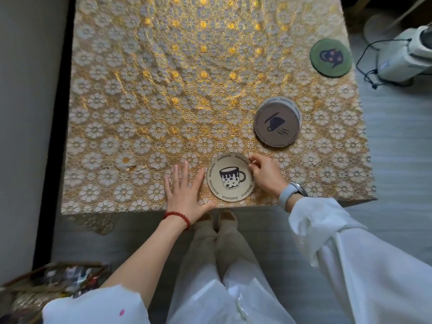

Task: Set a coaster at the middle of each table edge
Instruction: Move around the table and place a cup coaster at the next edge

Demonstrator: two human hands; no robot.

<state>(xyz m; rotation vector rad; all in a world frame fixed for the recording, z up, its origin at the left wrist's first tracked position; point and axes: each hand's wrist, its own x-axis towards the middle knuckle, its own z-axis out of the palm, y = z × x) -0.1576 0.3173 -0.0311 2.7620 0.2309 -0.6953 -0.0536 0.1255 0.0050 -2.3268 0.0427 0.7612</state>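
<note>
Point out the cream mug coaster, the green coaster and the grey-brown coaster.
Round cream mug-print coaster (pixel 230 177), head view, printed mug.
Round green coaster (pixel 330 57), head view, centre.
Round grey-brown coaster (pixel 277 125), head view, cup drawing.

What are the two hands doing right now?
Left hand: open, flat on the table, holding nothing.
Right hand: fingers pinching the edge of the cream coaster.

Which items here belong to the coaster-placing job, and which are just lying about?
Job:
- cream mug coaster at the near edge, right hand pinching its rim
- brown coaster stack
- green coaster near the right edge
- left hand flat on the floral tablecloth

Lying about:
- white appliance with black cord on the floor
- cluttered basket
</note>
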